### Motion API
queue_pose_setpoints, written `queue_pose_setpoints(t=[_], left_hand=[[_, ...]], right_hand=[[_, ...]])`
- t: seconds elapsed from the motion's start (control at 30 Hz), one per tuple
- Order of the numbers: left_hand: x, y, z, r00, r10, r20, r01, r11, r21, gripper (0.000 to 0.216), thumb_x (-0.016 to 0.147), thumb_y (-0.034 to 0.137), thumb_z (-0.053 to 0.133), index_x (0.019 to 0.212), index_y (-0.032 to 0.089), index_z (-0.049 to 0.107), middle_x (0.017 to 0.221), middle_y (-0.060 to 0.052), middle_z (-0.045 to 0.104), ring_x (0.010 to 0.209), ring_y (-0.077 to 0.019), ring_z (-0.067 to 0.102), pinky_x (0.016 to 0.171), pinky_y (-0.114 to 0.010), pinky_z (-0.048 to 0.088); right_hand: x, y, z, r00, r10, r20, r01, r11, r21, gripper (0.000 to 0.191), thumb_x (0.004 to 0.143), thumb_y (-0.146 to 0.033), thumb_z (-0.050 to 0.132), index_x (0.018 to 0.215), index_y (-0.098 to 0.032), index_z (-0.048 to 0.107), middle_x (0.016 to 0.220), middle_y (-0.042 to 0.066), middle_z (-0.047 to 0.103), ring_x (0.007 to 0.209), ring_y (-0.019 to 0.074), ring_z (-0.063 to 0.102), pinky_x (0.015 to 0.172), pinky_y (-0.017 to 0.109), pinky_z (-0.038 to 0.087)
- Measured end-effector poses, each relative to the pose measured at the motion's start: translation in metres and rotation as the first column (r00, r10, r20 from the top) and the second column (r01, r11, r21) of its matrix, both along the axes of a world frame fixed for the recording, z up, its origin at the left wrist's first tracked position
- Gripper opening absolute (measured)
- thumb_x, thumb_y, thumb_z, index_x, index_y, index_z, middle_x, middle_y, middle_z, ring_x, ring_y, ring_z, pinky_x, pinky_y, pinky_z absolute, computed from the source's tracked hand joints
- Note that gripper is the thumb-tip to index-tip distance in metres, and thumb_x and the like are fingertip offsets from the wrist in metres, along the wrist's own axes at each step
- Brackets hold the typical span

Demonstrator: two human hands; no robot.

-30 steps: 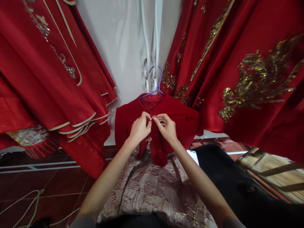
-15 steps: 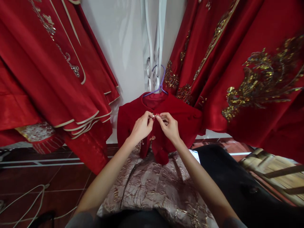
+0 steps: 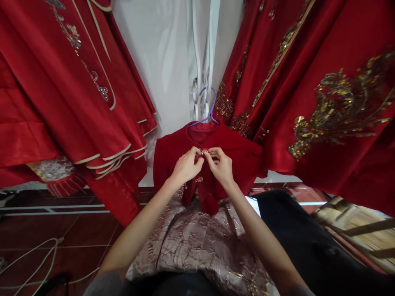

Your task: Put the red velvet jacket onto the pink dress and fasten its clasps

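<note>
A dark red jacket (image 3: 173, 144) hangs in front of me on a purple hanger (image 3: 212, 111). At the top of its front opening, my left hand (image 3: 187, 166) pinches one side of a small beaded fastener (image 3: 203, 152). My right hand (image 3: 221, 166) pinches the other side, with the fingertips of both hands almost meeting. Fingers partly cover the fastener, so I cannot tell if it is joined. Lower down the front sits a second beaded fastener (image 3: 199, 179). Below the jacket spreads a pinkish brocade fabric (image 3: 191, 238) with gold embroidery.
Red garments with pale piping (image 3: 92, 123) hang at the left, and red garments with gold sequins (image 3: 321, 111) at the right. Behind stands a white scrolled metal frame (image 3: 211, 49). A phone (image 3: 253, 204) lies on a black surface (image 3: 284, 230). A white cable (image 3: 46, 267) runs over the tiled floor.
Both hands stay at the upper fastener. My left thumb and fingers have shifted slightly right, closer to my right fingertips. The view has moved a little.
</note>
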State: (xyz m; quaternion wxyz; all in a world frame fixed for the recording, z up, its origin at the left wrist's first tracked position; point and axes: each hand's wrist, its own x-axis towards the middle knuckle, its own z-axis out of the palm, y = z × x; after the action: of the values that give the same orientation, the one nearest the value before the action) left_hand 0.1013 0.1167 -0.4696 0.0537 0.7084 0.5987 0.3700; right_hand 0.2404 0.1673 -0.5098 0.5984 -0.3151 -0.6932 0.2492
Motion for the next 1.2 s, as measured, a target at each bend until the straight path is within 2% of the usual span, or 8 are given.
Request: queue_pose_setpoints(t=[0.1, 0.23, 0.4, 0.6, 0.87, 1.1, 1.2], left_hand=[[-0.002, 0.000, 0.005, 0.998, -0.003, -0.060, 0.004, 1.000, 0.021, 0.014, 0.086, 0.033, 0.053, 0.095, 0.023, 0.058, 0.094, -0.003, 0.072, 0.088, -0.0220, 0.069, 0.077, -0.031, 0.050], [-0.006, 0.005, 0.010, 0.996, -0.031, -0.085, 0.033, 0.999, 0.020, 0.014, 0.084, 0.034, 0.056, 0.083, 0.021, 0.062, 0.082, -0.002, 0.072, 0.076, -0.0190, 0.069, 0.068, -0.027, 0.049], [-0.007, 0.012, 0.009, 0.991, -0.082, -0.105, 0.087, 0.995, 0.042, 0.009, 0.077, 0.029, 0.061, 0.080, 0.020, 0.063, 0.077, -0.001, 0.071, 0.073, -0.0175, 0.068, 0.065, -0.025, 0.048], [-0.008, 0.013, 0.006, 0.988, -0.116, -0.100, 0.124, 0.990, 0.074, 0.008, 0.076, 0.027, 0.061, 0.079, 0.020, 0.062, 0.076, 0.000, 0.070, 0.070, -0.0156, 0.066, 0.062, -0.023, 0.046], [-0.006, 0.016, 0.001, 0.999, -0.042, -0.033, 0.045, 0.995, 0.088, 0.010, 0.077, 0.031, 0.062, 0.078, 0.021, 0.060, 0.073, 0.001, 0.070, 0.069, -0.0152, 0.066, 0.062, -0.024, 0.044], [-0.003, 0.012, 0.004, 0.992, 0.018, -0.127, -0.004, 0.994, 0.106, 0.012, 0.078, 0.033, 0.061, 0.081, 0.021, 0.059, 0.070, 0.001, 0.068, 0.064, -0.0161, 0.064, 0.058, -0.025, 0.039], [-0.003, 0.012, 0.004, 0.989, -0.002, -0.148, 0.018, 0.994, 0.109, 0.011, 0.079, 0.032, 0.060, 0.081, 0.021, 0.059, 0.072, 0.001, 0.069, 0.064, -0.0160, 0.064, 0.058, -0.025, 0.040]], right_hand=[[0.004, 0.002, 0.002, 0.999, 0.042, 0.012, -0.042, 0.999, -0.015, 0.028, 0.084, -0.046, 0.061, 0.093, -0.019, 0.061, 0.090, 0.007, 0.071, 0.082, 0.0190, 0.070, 0.063, 0.027, 0.057], [0.011, 0.007, 0.006, 0.990, 0.138, 0.041, -0.135, 0.989, -0.065, 0.029, 0.083, -0.045, 0.064, 0.093, -0.018, 0.064, 0.092, 0.007, 0.072, 0.082, 0.0192, 0.070, 0.065, 0.027, 0.058], [0.020, 0.017, 0.011, 0.971, 0.233, 0.058, -0.225, 0.967, -0.120, 0.028, 0.080, -0.044, 0.067, 0.087, -0.017, 0.065, 0.088, 0.006, 0.072, 0.080, 0.0186, 0.071, 0.071, 0.029, 0.057], [0.022, 0.024, 0.013, 0.959, 0.282, 0.014, -0.272, 0.935, -0.227, 0.035, 0.075, -0.047, 0.072, 0.086, -0.015, 0.067, 0.083, 0.008, 0.072, 0.074, 0.0186, 0.070, 0.068, 0.030, 0.059], [0.021, 0.023, 0.017, 0.951, 0.306, -0.041, -0.302, 0.898, -0.319, 0.039, 0.068, -0.047, 0.077, 0.088, -0.014, 0.068, 0.082, 0.008, 0.073, 0.077, 0.0197, 0.071, 0.074, 0.034, 0.059], [0.023, 0.021, 0.018, 0.938, 0.343, -0.049, -0.337, 0.873, -0.352, 0.038, 0.067, -0.043, 0.079, 0.089, -0.015, 0.067, 0.085, 0.009, 0.074, 0.083, 0.0205, 0.071, 0.079, 0.035, 0.058], [0.022, 0.022, 0.019, 0.936, 0.348, -0.052, -0.344, 0.870, -0.353, 0.039, 0.064, -0.043, 0.080, 0.088, -0.015, 0.067, 0.084, 0.009, 0.074, 0.082, 0.0201, 0.071, 0.079, 0.034, 0.058]])
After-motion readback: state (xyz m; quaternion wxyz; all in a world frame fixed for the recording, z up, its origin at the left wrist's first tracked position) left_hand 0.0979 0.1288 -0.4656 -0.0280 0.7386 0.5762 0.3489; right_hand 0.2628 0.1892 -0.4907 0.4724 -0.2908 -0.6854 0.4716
